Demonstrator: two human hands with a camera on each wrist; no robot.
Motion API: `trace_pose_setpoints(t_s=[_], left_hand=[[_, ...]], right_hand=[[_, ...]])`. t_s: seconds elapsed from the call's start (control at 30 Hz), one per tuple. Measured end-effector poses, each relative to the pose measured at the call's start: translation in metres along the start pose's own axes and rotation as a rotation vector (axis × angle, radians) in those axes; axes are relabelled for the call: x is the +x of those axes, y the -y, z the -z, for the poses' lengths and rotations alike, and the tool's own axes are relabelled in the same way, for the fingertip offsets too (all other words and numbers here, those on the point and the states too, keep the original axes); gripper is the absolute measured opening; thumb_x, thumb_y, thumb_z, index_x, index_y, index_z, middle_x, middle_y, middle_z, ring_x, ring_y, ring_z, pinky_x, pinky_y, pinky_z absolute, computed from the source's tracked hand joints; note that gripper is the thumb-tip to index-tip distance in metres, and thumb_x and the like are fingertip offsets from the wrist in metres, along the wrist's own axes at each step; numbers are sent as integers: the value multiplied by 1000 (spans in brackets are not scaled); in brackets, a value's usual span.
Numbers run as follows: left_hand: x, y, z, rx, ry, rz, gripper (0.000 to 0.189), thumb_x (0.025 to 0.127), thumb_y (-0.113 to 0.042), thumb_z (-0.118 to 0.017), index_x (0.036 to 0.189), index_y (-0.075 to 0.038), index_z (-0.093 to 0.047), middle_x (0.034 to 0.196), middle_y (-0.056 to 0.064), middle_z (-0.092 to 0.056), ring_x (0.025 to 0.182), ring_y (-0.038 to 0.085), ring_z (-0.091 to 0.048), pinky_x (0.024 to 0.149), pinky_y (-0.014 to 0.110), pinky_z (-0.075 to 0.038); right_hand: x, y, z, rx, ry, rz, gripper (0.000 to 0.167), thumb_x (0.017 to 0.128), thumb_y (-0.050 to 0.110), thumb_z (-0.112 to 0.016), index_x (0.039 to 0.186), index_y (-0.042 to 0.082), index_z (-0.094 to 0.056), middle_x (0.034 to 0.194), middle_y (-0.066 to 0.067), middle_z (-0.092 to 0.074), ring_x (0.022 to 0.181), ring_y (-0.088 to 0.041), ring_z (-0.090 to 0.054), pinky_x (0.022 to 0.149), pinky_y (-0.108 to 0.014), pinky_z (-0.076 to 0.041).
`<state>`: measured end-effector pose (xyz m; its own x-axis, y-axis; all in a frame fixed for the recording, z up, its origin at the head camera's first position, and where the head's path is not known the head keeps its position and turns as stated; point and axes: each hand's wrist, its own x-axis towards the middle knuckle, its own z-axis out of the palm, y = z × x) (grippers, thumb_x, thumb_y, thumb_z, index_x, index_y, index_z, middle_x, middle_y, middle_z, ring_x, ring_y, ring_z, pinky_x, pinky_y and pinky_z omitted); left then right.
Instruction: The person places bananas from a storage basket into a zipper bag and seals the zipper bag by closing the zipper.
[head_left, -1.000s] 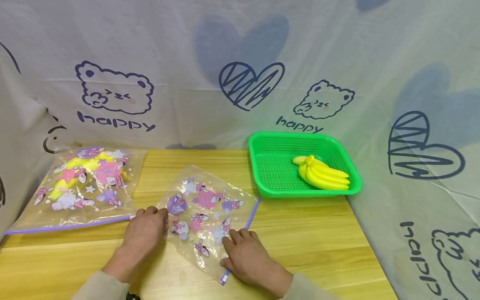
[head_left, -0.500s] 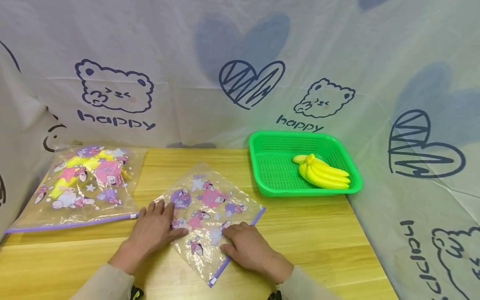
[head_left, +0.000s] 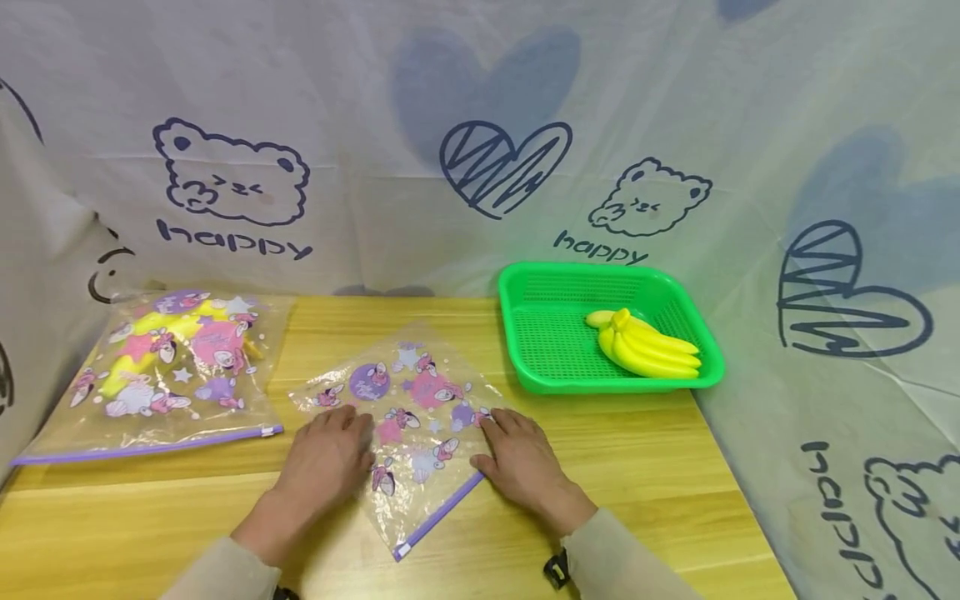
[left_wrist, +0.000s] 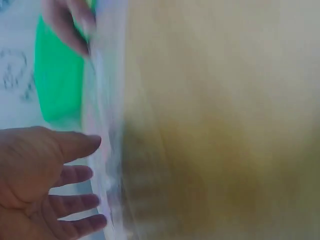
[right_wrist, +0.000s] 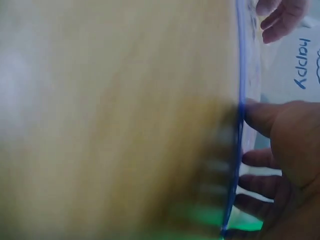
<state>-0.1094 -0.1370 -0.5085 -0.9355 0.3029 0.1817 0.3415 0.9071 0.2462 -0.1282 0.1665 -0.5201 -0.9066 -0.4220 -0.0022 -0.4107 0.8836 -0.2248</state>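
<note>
A clear zip bag (head_left: 420, 417) printed with pink and purple cartoon figures lies flat and turned cornerwise on the wooden table. Its purple zipper edge (head_left: 442, 515) faces the lower right, with the slider near the front corner. My left hand (head_left: 326, 454) rests at the bag's left side, fingers spread and fairly straight in the left wrist view. On the opposite side, my right hand (head_left: 525, 458) touches the bag near the upper end of the zipper. The right wrist view shows the thumb and separate fingertips (right_wrist: 255, 185) right along the blue-purple edge.
A second printed zip bag (head_left: 180, 375) with yellow things inside lies at the left, its purple zipper toward me. At the back right stands a green basket (head_left: 525, 350) holding yellow bananas (head_left: 648, 348). Patterned cloth (head_left: 360, 125) hangs around the table.
The bag has turned clockwise, its slider corner swinging left toward the front. My left hand has moved right along it, and my right hand has shifted up and right.
</note>
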Motion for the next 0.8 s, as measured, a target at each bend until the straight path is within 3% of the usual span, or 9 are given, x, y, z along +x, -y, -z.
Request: trace_pose_setpoints(t_s=[0.07,0.17,0.3,0.43,0.63,0.8], left_hand=[[-6,-13,-1,-21,51,-9,42,91,-27,-77,126,-5,-67,133,26,-65,124,52,-60,101,71,-48],[-12,-25,-1,-47,159,-11,56,96,-42,-74,137,-6,-63,143,26,-60,132,57,-54,104,77,-42],[-14,-24,-2,-61,244,25,72,97,-50,-70,150,-4,-54,155,30,-48,142,63,-40,108,81,-33],[-14,-11,0,-53,256,48,71,100,-48,-68,152,-3,-52,158,32,-43,144,64,-36,112,80,-29],[-7,-1,1,-9,205,39,68,101,-45,-68,147,3,-54,151,37,-48,140,64,-42,112,78,-33],[-1,3,-2,-72,222,61,82,98,-51,-70,149,9,-48,155,42,-40,145,63,-36,114,74,-32]], right_hand=[[-1,3,-3,-18,-13,-30,59,102,39,-67,148,3,-57,152,-22,-55,143,-44,-49,117,-60,-39],[-2,11,-6,-48,-38,-68,60,101,43,-67,146,4,-58,149,-21,-57,139,-44,-52,111,-61,-45],[-2,23,-9,-66,-43,-92,61,100,46,-67,144,4,-60,146,-19,-60,134,-41,-55,104,-58,-49],[-3,31,-9,-54,-33,-58,56,102,43,-66,142,5,-62,147,-17,-61,134,-39,-56,105,-57,-49],[-7,34,-9,-45,-21,15,49,103,35,-65,141,4,-64,148,-16,-62,138,-36,-56,112,-54,-47],[-9,38,-6,-65,8,85,48,103,40,-64,137,5,-67,145,-14,-64,135,-33,-58,112,-50,-48]])
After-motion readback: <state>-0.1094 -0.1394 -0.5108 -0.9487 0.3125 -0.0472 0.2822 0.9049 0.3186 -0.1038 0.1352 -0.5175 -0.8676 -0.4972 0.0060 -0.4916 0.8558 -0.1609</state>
